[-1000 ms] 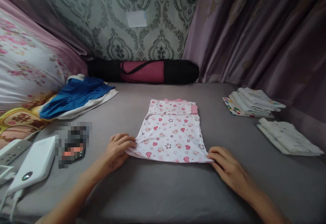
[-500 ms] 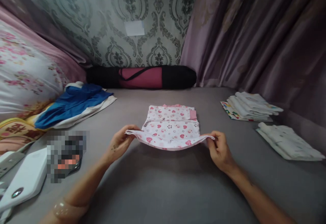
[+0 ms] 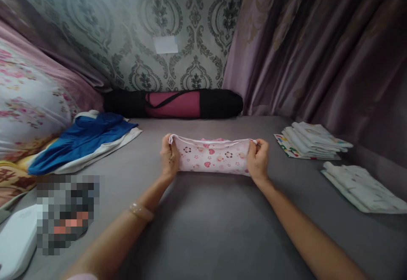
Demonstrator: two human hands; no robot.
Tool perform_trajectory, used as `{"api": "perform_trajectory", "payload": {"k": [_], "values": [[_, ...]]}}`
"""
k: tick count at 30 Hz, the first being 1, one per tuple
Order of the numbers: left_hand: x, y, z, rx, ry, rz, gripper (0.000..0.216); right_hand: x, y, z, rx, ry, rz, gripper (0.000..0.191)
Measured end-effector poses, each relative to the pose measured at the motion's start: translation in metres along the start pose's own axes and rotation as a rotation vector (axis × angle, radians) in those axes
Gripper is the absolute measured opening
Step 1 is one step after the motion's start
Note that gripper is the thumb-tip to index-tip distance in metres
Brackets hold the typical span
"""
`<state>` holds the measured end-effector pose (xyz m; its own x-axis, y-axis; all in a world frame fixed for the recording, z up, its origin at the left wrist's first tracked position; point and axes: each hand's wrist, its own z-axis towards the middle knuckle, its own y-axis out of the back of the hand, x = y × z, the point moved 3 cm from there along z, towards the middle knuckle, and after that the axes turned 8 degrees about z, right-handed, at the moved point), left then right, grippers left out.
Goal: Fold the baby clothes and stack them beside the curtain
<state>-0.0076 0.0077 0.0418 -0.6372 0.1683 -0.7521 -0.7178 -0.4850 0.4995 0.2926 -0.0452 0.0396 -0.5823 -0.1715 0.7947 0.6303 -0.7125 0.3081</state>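
Note:
A small white garment with pink hearts and flowers [image 3: 213, 156] lies in the middle of the grey bed sheet [image 3: 203, 229]. Its near edge is raised and carried over towards its far end, so the garment stands folded. My left hand [image 3: 169, 157] pinches the lifted edge at the left corner. My right hand [image 3: 258, 159] pinches the same edge at the right corner. Both hands are closed on the fabric.
Two stacks of folded white clothes [image 3: 313, 140] [image 3: 362, 186] lie at the right by the purple curtain. A blue and white cloth [image 3: 85, 138] rests at the left against a floral pillow [image 3: 28, 102]. A black and pink rolled bag [image 3: 173, 103] lies along the wall. A white device [image 3: 15, 246] sits at the near left.
Both hands took hold of the garment's near edge, lifted it and carried it away from me over the rest of the garment. The view also tilted slightly downward.

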Motion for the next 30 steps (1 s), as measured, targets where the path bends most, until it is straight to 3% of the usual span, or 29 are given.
{"api": "perform_trajectory", "payload": {"k": [7, 15, 19, 24, 30], "values": [[0.012, -0.034, 0.034, 0.159, 0.048, 0.229, 0.036, -0.020, -0.024, 0.032, 0.145, -0.113, -0.148, 0.038], [0.041, -0.069, 0.056, 0.200, 0.079, 0.313, 0.036, -0.045, -0.049, 0.053, 0.269, -0.192, -0.327, 0.037], [0.051, -0.080, 0.065, 0.317, 0.183, 0.330, 0.038, -0.061, -0.056, 0.054, 0.325, -0.326, -0.419, 0.034], [0.053, -0.069, 0.063, 0.402, 0.263, 0.281, 0.045, -0.075, -0.059, 0.062, 0.350, -0.431, -0.411, 0.030], [0.049, -0.031, 0.034, 0.523, 0.469, 0.073, 0.041, -0.075, -0.052, 0.065, 0.375, -0.562, -0.239, 0.038]]}}
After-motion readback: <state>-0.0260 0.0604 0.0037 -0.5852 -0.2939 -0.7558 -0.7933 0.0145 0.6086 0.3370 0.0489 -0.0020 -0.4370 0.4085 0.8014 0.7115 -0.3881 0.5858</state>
